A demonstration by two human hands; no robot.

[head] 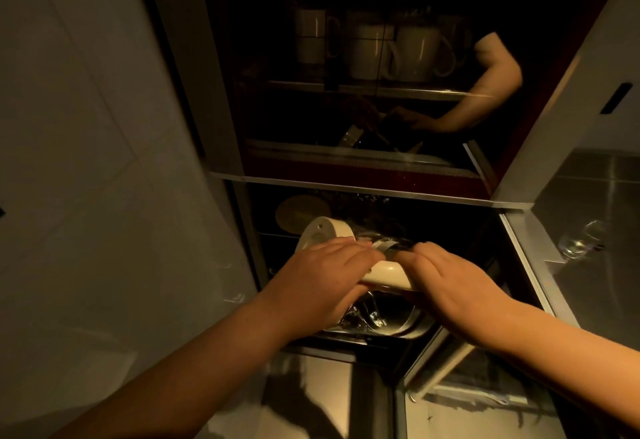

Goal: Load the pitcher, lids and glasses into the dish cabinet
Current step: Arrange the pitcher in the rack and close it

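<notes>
The dish cabinet (374, 196) stands open, and in its lower compartment the glass pitcher (377, 314) lies tilted beneath both hands, the left hand (322, 276) and right hand (457, 286) curling close-set fingers over its cream handle (388, 274).

Round lid (300, 213) behind pitcher (384, 270); rt side free.

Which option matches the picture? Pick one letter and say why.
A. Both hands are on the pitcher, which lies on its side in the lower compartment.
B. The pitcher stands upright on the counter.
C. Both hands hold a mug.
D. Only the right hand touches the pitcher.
A: the left hand and right hand both grip the pitcher, tipped sideways with its cream lid pointing left, over the cabinet's lower compartment.
</notes>
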